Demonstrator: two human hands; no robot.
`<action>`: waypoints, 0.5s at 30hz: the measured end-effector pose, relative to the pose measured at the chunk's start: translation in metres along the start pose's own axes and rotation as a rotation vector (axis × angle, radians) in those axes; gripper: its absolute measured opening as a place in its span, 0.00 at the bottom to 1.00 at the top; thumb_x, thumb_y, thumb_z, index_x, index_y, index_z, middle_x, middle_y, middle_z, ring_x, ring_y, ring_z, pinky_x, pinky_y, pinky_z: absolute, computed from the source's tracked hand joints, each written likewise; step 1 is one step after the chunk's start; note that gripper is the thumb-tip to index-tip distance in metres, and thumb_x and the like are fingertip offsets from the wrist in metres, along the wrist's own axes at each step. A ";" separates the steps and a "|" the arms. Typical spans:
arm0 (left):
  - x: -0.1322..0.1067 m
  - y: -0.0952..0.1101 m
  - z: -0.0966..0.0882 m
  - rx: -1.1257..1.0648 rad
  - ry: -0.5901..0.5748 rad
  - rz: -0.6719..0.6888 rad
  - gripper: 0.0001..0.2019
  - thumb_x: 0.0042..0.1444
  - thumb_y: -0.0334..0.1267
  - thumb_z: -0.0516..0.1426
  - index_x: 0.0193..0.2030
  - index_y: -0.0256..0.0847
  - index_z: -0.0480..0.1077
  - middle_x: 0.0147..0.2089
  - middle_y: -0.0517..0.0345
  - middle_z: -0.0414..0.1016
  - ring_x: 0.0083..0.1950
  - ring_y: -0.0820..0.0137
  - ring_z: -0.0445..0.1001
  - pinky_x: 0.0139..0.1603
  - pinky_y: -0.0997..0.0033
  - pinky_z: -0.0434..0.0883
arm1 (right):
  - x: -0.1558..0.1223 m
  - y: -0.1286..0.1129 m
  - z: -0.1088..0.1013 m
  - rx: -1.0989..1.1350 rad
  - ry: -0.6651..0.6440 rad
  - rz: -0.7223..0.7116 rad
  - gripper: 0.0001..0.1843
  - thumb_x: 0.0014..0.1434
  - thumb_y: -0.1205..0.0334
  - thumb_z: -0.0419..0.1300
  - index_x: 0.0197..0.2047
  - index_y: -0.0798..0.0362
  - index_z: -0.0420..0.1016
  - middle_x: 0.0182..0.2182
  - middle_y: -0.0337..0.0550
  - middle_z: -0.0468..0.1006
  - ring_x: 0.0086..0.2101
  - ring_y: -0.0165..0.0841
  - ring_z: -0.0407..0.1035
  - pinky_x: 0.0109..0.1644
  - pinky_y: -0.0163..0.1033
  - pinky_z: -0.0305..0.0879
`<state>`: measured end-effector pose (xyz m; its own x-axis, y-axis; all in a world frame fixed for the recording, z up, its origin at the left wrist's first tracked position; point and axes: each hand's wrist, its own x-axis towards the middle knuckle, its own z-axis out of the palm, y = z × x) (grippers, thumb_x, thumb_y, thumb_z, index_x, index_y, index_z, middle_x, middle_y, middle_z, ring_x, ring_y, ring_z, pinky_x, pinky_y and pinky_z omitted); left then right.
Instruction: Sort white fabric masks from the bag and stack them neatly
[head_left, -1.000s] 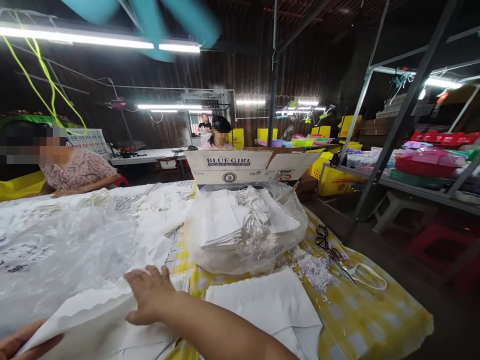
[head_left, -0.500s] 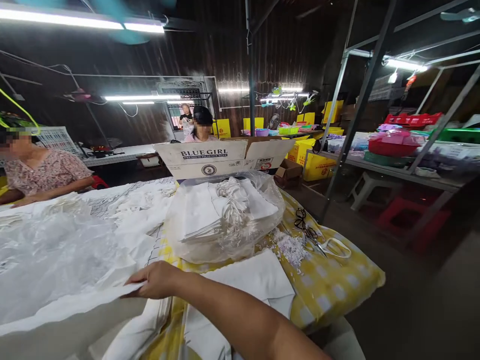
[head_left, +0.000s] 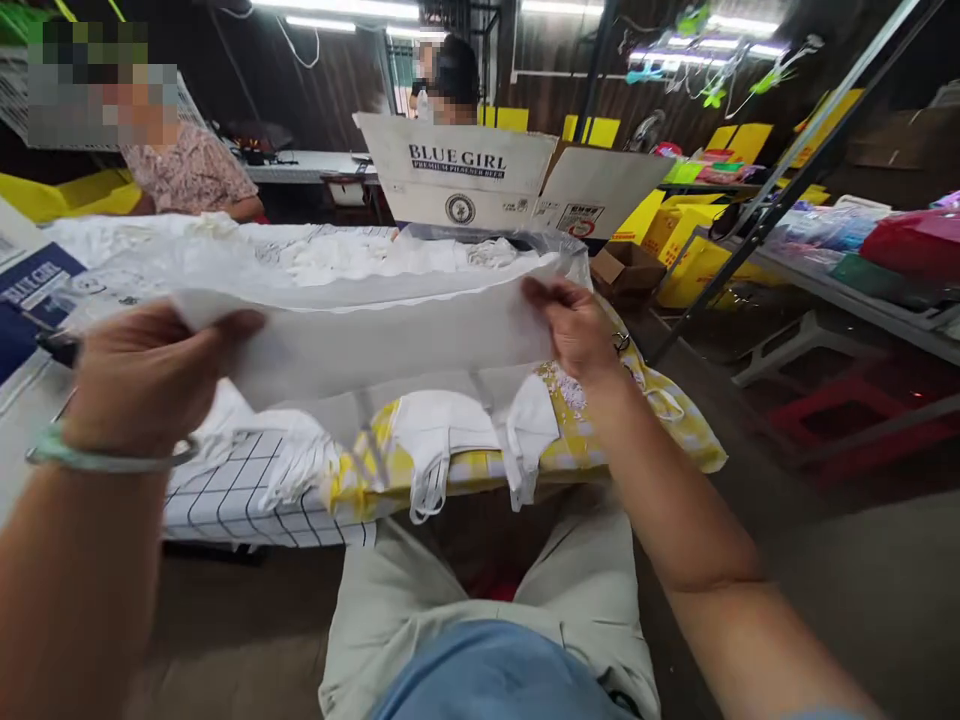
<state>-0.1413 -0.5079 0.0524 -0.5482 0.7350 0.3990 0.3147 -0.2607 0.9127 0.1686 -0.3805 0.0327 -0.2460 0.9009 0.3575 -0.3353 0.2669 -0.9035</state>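
Note:
I hold a white fabric bag (head_left: pixel 375 340) stretched flat in the air between both hands, above the table edge. My left hand (head_left: pixel 154 375) grips its left end with fingers closed; a pale green bangle sits on that wrist. My right hand (head_left: pixel 574 325) pinches the right end. Beneath the bag, more white bags with handles (head_left: pixel 435 440) hang over the edge of the yellow checked tablecloth (head_left: pixel 660 440). My lap in light trousers shows below.
An open "BLUE GIRL" cardboard box (head_left: pixel 480 175) stands at the far side of the table. White fabric and clear plastic (head_left: pixel 300 260) cover the table top. One person sits at the far left (head_left: pixel 187 170), another behind the box. A metal shelf rack (head_left: pixel 840 260) stands right.
My right hand left the stack on the table and both hands lifted one white bag up in front of me. The view dropped toward my lap.

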 end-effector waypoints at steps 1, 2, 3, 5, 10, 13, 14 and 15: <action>-0.008 -0.004 0.002 -0.068 -0.070 -0.010 0.14 0.45 0.41 0.67 0.37 0.38 0.76 0.41 0.62 0.77 0.45 0.65 0.74 0.51 0.59 0.72 | -0.012 -0.003 -0.011 -0.034 0.044 -0.014 0.17 0.46 0.48 0.69 0.33 0.51 0.75 0.28 0.33 0.76 0.28 0.27 0.69 0.33 0.33 0.67; -0.014 -0.009 0.005 -0.139 -0.153 -0.030 0.13 0.42 0.40 0.68 0.35 0.39 0.76 0.38 0.63 0.78 0.42 0.67 0.74 0.49 0.62 0.72 | -0.024 -0.004 -0.020 -0.068 0.082 -0.022 0.18 0.46 0.47 0.69 0.34 0.51 0.76 0.28 0.34 0.77 0.29 0.28 0.70 0.33 0.34 0.68; -0.019 -0.013 0.009 -0.197 -0.234 -0.068 0.12 0.41 0.40 0.69 0.33 0.39 0.76 0.36 0.62 0.78 0.40 0.69 0.74 0.47 0.65 0.73 | -0.038 -0.005 -0.029 -0.097 0.112 -0.020 0.18 0.46 0.47 0.68 0.35 0.50 0.76 0.29 0.35 0.78 0.30 0.30 0.71 0.34 0.35 0.69; -0.027 -0.022 0.018 -0.247 -0.348 -0.185 0.12 0.40 0.41 0.69 0.31 0.39 0.77 0.34 0.60 0.78 0.36 0.72 0.73 0.40 0.72 0.74 | -0.064 -0.005 -0.045 -0.124 0.156 0.013 0.17 0.47 0.48 0.69 0.36 0.50 0.76 0.31 0.36 0.79 0.32 0.32 0.73 0.36 0.36 0.70; -0.028 -0.058 0.046 -0.285 -0.544 -0.487 0.15 0.37 0.40 0.71 0.32 0.36 0.78 0.34 0.54 0.79 0.35 0.71 0.75 0.38 0.74 0.75 | -0.095 0.024 -0.074 -0.111 0.232 0.230 0.19 0.44 0.50 0.70 0.38 0.51 0.77 0.31 0.39 0.81 0.32 0.34 0.75 0.37 0.39 0.72; -0.018 -0.101 0.073 -0.269 -0.627 -0.651 0.19 0.32 0.39 0.72 0.33 0.34 0.77 0.34 0.52 0.79 0.34 0.69 0.76 0.39 0.71 0.75 | -0.085 0.069 -0.088 -0.162 0.263 0.383 0.20 0.42 0.49 0.69 0.35 0.53 0.76 0.29 0.41 0.81 0.30 0.35 0.75 0.36 0.41 0.72; -0.015 -0.117 0.083 -0.241 -0.624 -0.698 0.20 0.30 0.38 0.72 0.32 0.34 0.77 0.32 0.52 0.79 0.33 0.69 0.75 0.37 0.71 0.75 | -0.080 0.086 -0.093 -0.203 0.284 0.422 0.19 0.42 0.50 0.69 0.34 0.54 0.76 0.27 0.41 0.80 0.29 0.35 0.74 0.35 0.41 0.72; -0.013 -0.133 0.092 -0.198 -0.607 -0.738 0.20 0.28 0.37 0.72 0.31 0.34 0.76 0.30 0.54 0.78 0.31 0.70 0.75 0.33 0.72 0.74 | -0.075 0.104 -0.097 -0.254 0.310 0.454 0.17 0.43 0.51 0.68 0.32 0.54 0.75 0.26 0.41 0.80 0.27 0.35 0.73 0.34 0.40 0.71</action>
<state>-0.1051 -0.4249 -0.0826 -0.0454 0.9388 -0.3415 -0.1135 0.3348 0.9354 0.2404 -0.3872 -0.1107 -0.0248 0.9915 -0.1279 -0.0222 -0.1284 -0.9915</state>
